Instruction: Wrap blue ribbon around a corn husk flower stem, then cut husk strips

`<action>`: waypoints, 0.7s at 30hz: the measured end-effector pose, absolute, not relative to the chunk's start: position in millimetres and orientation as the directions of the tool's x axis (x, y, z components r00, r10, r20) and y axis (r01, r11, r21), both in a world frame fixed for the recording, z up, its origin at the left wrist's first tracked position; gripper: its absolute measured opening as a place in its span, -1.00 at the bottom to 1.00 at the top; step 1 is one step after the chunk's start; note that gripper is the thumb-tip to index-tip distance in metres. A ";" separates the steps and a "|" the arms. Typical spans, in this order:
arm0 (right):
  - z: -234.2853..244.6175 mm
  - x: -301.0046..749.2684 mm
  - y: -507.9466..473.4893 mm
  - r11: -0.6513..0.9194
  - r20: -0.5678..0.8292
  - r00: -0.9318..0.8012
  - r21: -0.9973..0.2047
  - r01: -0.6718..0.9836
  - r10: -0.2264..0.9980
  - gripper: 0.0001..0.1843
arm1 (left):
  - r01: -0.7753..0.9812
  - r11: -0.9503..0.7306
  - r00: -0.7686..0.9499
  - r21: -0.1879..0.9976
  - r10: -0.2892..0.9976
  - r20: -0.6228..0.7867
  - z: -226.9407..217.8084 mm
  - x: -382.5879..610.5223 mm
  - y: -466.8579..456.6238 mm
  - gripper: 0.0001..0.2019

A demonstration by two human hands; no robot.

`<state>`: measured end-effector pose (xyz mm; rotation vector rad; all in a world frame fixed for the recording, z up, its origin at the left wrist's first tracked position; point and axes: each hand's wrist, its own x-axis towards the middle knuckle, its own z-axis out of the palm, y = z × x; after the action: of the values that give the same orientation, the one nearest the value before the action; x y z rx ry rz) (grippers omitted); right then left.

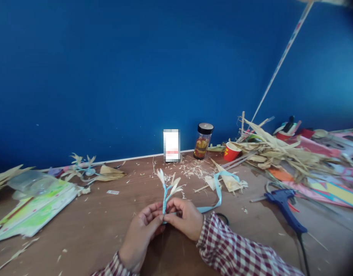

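Observation:
Between the fingertips of both hands stands a small flower stem, wrapped in light blue tape and topped by several pale corn-husk blossoms. My left hand pinches its lower end from the left. From the right, my right hand is closed at the same spot, thumb against the stem's base. A light blue ribbon runs out from behind my right hand, curving back over the table to a piece of dry husk. The bottom tip of the stem is hidden by my fingers.
On the right lie a blue glue gun with its cord and a heap of dry corn husks. A red paper cup and a lidded jar stand near the blue wall. Painted paper lies left. Husk scraps litter the table.

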<state>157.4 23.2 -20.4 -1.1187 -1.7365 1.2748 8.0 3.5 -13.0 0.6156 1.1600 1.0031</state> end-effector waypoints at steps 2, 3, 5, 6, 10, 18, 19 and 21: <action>-19.2 157.2 22.3 0.195 0.084 -0.382 -0.945 0.262 0.920 -0.83 | -0.312 0.469 0.095 0.826 0.881 -0.463 -11.4 8.0 3.4 -0.57; -18.6 157.2 22.0 0.206 0.092 -0.385 -0.941 0.269 0.919 -0.83 | -0.308 0.473 0.110 0.826 0.880 -0.463 -10.4 7.9 3.3 -0.57; -17.7 157.2 21.7 0.216 0.099 -0.382 -0.936 0.277 0.919 -0.82 | -0.302 0.477 0.145 0.825 0.879 -0.455 -8.7 7.6 3.2 -0.61; -17.7 157.3 21.8 0.218 0.101 -0.375 -0.934 0.283 0.921 -0.82 | -0.302 0.477 0.162 0.825 0.879 -0.449 -8.3 7.3 3.2 -0.63; -19.2 157.5 22.9 0.212 0.095 -0.373 -0.935 0.285 0.923 -0.84 | -0.319 0.481 0.209 0.816 0.876 -0.435 -10.7 5.4 3.6 -0.69; -18.9 155.0 20.1 0.248 0.111 -0.341 -0.886 0.391 0.934 -0.88 | -0.342 0.486 0.208 0.804 0.874 -0.440 -17.6 4.8 4.6 -0.75; -18.4 155.0 19.5 0.259 0.120 -0.331 -0.871 0.417 0.936 -0.89 | -0.344 0.485 0.197 0.804 0.875 -0.443 -17.9 5.1 4.7 -0.76; -17.9 155.3 18.6 0.267 0.122 -0.313 -0.837 0.478 0.942 -0.92 | -0.345 0.481 0.170 0.806 0.877 -0.450 -18.1 5.5 5.2 -0.75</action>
<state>155.3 18.6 -17.9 -1.2804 -1.9071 0.9386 5.5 5.2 -18.1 0.6123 1.0665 0.9486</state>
